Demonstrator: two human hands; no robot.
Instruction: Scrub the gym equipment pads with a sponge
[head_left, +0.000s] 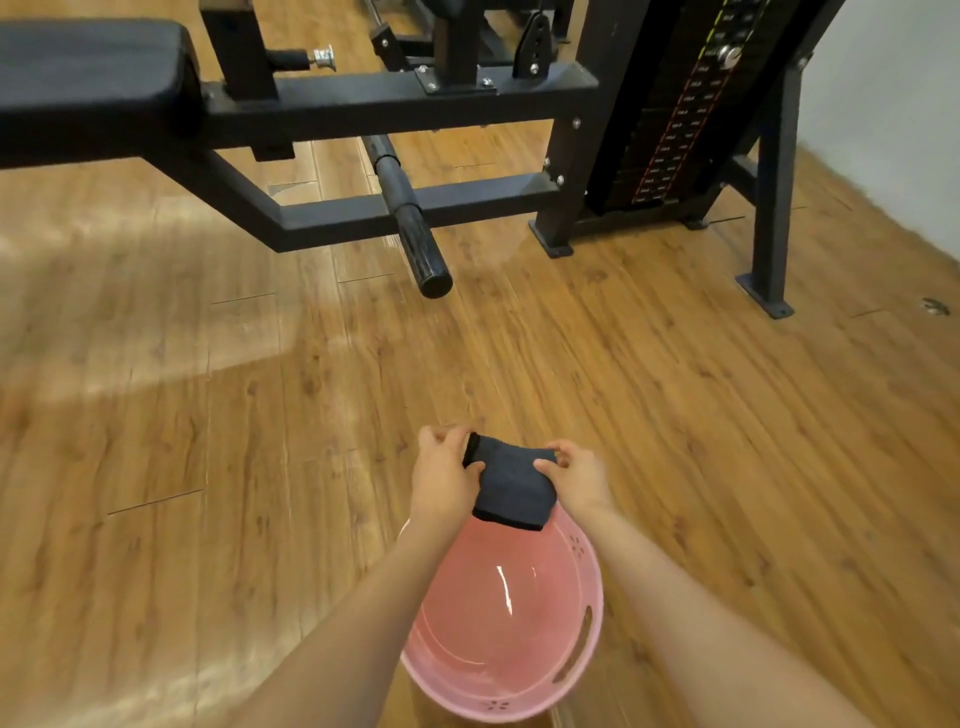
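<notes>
Both the left hand (445, 475) and the right hand (574, 475) pinch the dark sponge (511, 486) by its upper corners above the pink basin (584, 618), fingers clamped; it looks soft, light, probably wet, so edge grips suit it.

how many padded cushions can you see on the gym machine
1: the black seat pad at the upper left, on the machine frame. Others may be hidden beyond the picture's top edge.

Both arms reach forward, left hand (445, 470) and right hand (574, 475) curled, pinching.
</notes>
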